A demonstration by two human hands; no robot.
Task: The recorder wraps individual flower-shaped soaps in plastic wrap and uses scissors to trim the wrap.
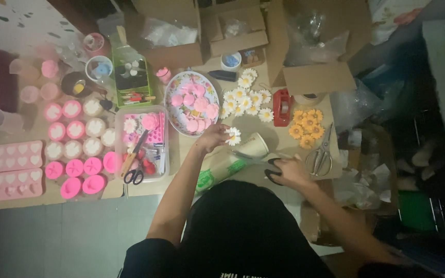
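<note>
Left grip (213, 136) pinching white daisy (233, 136) | right grip (289, 172) apparently clamped on black-handled scissors (263, 163) | paper cup (252, 146) between

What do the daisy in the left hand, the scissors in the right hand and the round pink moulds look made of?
Daisy: probably fabric or plastic; flat, stiff white petals like the loose ones nearby.
Scissors: pale, seemingly metal blades and glossy black handles, likely plastic.
Round pink moulds: probably silicone; matte, thick soft-looking walls.
The dim light leaves all three uncertain.

place: home craft table | signs: pink silicone moulds (73, 149), cardboard boxes (233, 28), white daisies (245, 98), scissors (321, 154)
</note>
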